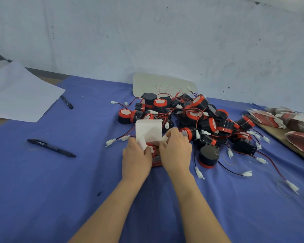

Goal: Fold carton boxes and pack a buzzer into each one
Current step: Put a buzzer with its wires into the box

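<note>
A small red carton box point(156, 161) stands on the blue cloth between my hands, its white top flap point(148, 131) raised. A red-and-black buzzer point(151, 149) sits inside it. My left hand point(136, 159) grips the box's left side and a white side flap. My right hand point(175, 151) holds the right side and pinches a white connector point(164, 138) at the rim. A heap of loose buzzers point(191, 116) with red-black wires lies right behind the box.
Stacks of flat red cartons point(291, 123) lie on a board at the right. Two black pens point(51, 148) point(67, 102) and a white paper sheet point(19, 93) are at the left. A pale card point(163, 85) leans on the wall. Loose connectors trail right of my hands.
</note>
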The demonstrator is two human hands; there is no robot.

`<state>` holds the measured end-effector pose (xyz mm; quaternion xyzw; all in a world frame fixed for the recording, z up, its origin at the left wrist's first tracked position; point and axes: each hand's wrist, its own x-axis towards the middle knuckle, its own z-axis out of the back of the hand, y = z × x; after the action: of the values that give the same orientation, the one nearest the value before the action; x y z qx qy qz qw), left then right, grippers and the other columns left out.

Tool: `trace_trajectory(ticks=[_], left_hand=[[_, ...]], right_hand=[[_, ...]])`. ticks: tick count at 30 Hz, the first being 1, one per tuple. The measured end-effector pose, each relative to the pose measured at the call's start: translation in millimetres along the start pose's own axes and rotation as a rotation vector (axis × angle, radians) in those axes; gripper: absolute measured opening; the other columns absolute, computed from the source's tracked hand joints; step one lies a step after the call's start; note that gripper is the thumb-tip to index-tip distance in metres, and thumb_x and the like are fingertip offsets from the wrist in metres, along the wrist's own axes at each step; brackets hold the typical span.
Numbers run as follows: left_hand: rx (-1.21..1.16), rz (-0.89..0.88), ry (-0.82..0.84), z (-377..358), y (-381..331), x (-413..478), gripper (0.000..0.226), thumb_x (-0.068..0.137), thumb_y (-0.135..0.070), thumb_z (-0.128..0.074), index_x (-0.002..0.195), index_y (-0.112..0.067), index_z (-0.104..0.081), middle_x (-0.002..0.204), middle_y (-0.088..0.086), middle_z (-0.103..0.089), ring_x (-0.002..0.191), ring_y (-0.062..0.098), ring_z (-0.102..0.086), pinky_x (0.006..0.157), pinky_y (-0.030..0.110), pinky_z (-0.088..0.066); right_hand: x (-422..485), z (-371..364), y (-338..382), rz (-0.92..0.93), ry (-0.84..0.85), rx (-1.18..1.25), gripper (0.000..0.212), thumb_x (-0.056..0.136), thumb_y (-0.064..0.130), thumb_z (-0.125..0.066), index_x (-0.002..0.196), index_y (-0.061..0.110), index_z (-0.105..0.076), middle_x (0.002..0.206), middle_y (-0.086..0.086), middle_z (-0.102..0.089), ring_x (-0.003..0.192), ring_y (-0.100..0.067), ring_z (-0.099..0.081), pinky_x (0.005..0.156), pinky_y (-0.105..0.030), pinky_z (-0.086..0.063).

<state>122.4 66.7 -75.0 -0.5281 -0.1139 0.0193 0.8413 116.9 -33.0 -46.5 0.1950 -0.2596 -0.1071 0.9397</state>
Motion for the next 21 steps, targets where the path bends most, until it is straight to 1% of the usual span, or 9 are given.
trace_trajectory(ticks=[2,4,6,8,10,12,16,18,21], left_hand=[[-0.001,-0.001,-0.003,0.3,-0.7,0.2,0.017,0.092,-0.020,-0.051,0.099,-0.017,-0.035,0.105,0.009,-0.058,0.098,0.031,-0.054,0.072,0.042,-0.047],[0.000,-0.002,-0.005,0.8,-1.5,0.1,0.017,0.092,-0.020,-0.050,0.100,-0.017,-0.035,0.107,0.009,-0.058,0.099,0.031,-0.054,0.075,0.045,-0.049],[0.002,-0.008,-0.006,0.8,-1.3,0.0,0.018,0.093,-0.020,-0.050,0.101,-0.017,-0.035,0.109,0.010,-0.058,0.100,0.031,-0.055,0.077,0.046,-0.050],[0.010,-0.015,-0.009,0.4,-0.7,-0.1,0.019,0.093,-0.020,-0.050,0.103,-0.017,-0.035,0.111,0.010,-0.058,0.101,0.030,-0.055,0.076,0.045,-0.051],[0.022,-0.021,-0.013,-0.5,-0.2,-0.1,0.020,0.093,-0.021,-0.051,0.106,-0.015,-0.037,0.112,0.011,-0.058,0.101,0.030,-0.055,0.072,0.040,-0.049],[0.033,-0.024,-0.014,-0.8,0.1,0.0,0.022,0.094,-0.021,-0.051,0.109,-0.013,-0.038,0.112,0.011,-0.057,0.100,0.029,-0.055,0.071,0.038,-0.048],[0.037,-0.016,-0.011,-1.0,0.9,0.6,0.021,0.093,-0.021,-0.051,0.106,-0.016,-0.036,0.111,0.011,-0.057,0.100,0.029,-0.055,0.068,0.036,-0.045],[0.031,-0.014,-0.004,-0.6,0.7,0.4,0.020,0.093,-0.021,-0.051,0.103,-0.018,-0.033,0.111,0.010,-0.057,0.100,0.029,-0.054,0.068,0.037,-0.046],[0.016,-0.007,0.002,0.9,0.6,0.4,0.019,0.094,-0.021,-0.050,0.105,-0.019,-0.035,0.112,0.009,-0.057,0.102,0.028,-0.054,0.077,0.044,-0.051]], right_hand=[[0.7,-2.2,-3.1,-0.009,-0.029,0.037,0.017,0.090,0.018,-0.053,0.108,0.017,-0.052,0.099,0.001,-0.056,0.098,-0.022,-0.047,0.081,-0.034,-0.032],[1.2,-3.7,-4.3,-0.001,-0.046,0.039,0.022,0.093,0.021,-0.051,0.113,0.019,-0.058,0.102,0.002,-0.062,0.105,-0.020,-0.046,0.082,-0.033,-0.025],[1.8,-4.7,-4.9,0.025,-0.055,-0.015,0.021,0.095,0.028,-0.050,0.111,0.023,-0.063,0.101,0.005,-0.065,0.108,-0.019,-0.045,0.077,-0.031,-0.017],[1.3,-4.9,-3.9,0.041,-0.049,-0.064,0.020,0.094,0.037,-0.052,0.104,0.024,-0.063,0.099,0.007,-0.065,0.104,-0.019,-0.046,0.072,-0.030,-0.012],[0.6,-5.5,-2.0,0.045,-0.041,-0.074,0.020,0.093,0.039,-0.054,0.101,0.022,-0.060,0.099,0.007,-0.063,0.100,-0.019,-0.046,0.073,-0.029,-0.012],[0.8,-6.3,0.4,0.054,-0.025,-0.091,0.018,0.094,0.035,-0.052,0.098,0.020,-0.060,0.101,0.004,-0.062,0.099,-0.020,-0.044,0.074,-0.030,-0.014],[2.0,-2.2,-0.2,0.048,0.037,-0.149,0.025,0.096,0.035,-0.048,0.096,0.020,-0.069,0.113,0.005,-0.056,0.110,-0.021,-0.039,0.081,-0.032,-0.019],[2.0,4.3,-4.5,0.039,0.066,-0.166,0.027,0.095,0.036,-0.049,0.094,0.021,-0.071,0.116,0.005,-0.051,0.111,-0.022,-0.037,0.082,-0.032,-0.021],[1.7,13.2,-10.8,0.084,0.152,-0.166,0.026,0.094,0.035,-0.049,0.097,0.022,-0.071,0.117,0.004,-0.046,0.111,-0.023,-0.035,0.081,-0.031,-0.020]])
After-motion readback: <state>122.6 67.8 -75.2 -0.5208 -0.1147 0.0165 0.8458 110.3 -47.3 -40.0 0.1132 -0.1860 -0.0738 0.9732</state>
